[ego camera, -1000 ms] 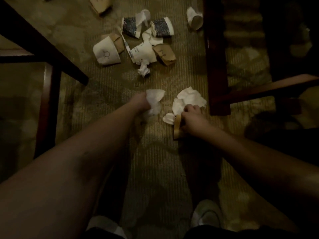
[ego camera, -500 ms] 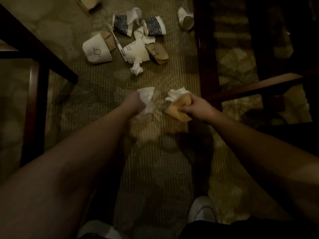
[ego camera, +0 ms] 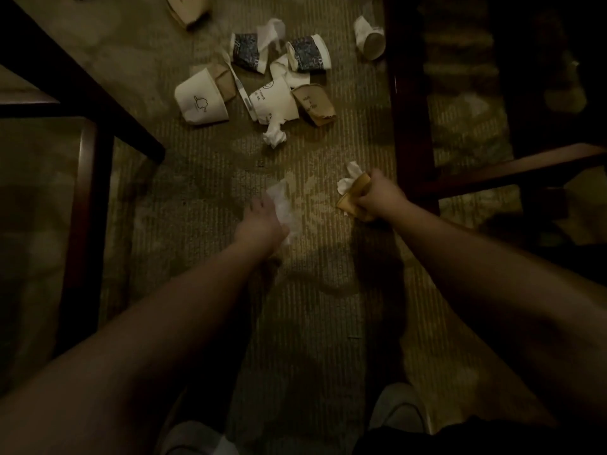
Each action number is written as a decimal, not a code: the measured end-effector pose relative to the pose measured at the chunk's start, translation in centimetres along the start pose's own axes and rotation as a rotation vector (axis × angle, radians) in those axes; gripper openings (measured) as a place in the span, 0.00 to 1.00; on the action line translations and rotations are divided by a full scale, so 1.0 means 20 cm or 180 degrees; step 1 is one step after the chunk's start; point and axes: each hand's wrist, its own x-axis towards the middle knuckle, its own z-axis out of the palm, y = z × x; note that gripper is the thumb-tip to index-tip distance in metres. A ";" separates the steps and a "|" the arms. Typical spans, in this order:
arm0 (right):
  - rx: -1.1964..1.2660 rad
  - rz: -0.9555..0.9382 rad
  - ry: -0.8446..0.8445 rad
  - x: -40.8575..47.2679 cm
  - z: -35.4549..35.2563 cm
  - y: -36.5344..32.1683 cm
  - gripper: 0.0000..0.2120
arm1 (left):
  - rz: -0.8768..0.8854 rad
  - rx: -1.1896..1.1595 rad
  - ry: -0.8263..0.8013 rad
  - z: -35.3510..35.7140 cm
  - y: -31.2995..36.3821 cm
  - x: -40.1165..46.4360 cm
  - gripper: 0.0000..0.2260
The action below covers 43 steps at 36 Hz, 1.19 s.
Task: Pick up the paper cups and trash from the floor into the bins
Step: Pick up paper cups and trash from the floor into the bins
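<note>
A crumpled white tissue [ego camera: 283, 208] is gripped in the left hand [ego camera: 262, 224] at centre frame, above the carpet [ego camera: 197, 192]. A brown paper cup [ego camera: 353, 197] stuffed with white paper is clutched in the right hand [ego camera: 377, 197], just right of centre. More cups and scraps [ego camera: 262, 83] are scattered across the upper middle of the floor. Dark wooden furniture legs [ego camera: 407, 103] are seen on the right.
</note>
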 end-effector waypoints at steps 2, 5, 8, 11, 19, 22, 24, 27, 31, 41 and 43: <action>0.0090 0.0035 -0.0018 -0.02 0.01 0.01 0.25 | 0.0210 0.0184 -0.0159 0.03 0.01 -0.04 0.36; 0.0245 -0.0070 -0.0007 -0.05 0.02 0.02 0.24 | 0.0444 0.0154 -0.0613 0.05 0.02 -0.10 0.33; 0.0437 -0.0144 -0.0018 -0.09 0.02 0.03 0.25 | 0.0641 0.0536 -0.0824 0.06 0.01 -0.14 0.37; 0.0577 -0.0221 -0.0149 -0.12 0.01 0.04 0.27 | 0.0729 0.1065 -0.0990 0.06 0.00 -0.14 0.39; 0.0756 -0.0192 -0.0435 -0.23 -0.03 0.06 0.29 | 0.0836 0.0574 -0.1135 -0.17 0.12 -0.12 0.13; 0.1062 -0.0130 -0.0400 -0.28 -0.07 0.05 0.29 | 0.0852 0.0145 -0.1042 -0.28 0.14 -0.13 0.11; 0.1255 -0.0134 -0.0432 -0.34 -0.13 0.04 0.32 | 0.0755 -0.0056 -0.0928 -0.36 0.16 -0.14 0.12; 0.1433 -0.0259 -0.0273 -0.46 -0.23 0.03 0.32 | 0.0785 -0.0251 -0.0904 -0.49 0.21 -0.15 0.13; 0.1619 -0.0317 -0.0020 -0.66 -0.41 0.03 0.30 | 0.0790 -0.0496 -0.0814 -0.67 0.36 -0.24 0.16; 0.1658 0.0293 0.0673 -1.28 -0.84 0.18 0.27 | 0.1404 -0.0634 -0.1117 -0.85 0.83 -0.58 0.18; 0.1517 0.0383 0.0822 -1.38 -0.90 0.24 0.27 | 0.1629 -0.0564 -0.1190 -0.82 0.93 -0.64 0.14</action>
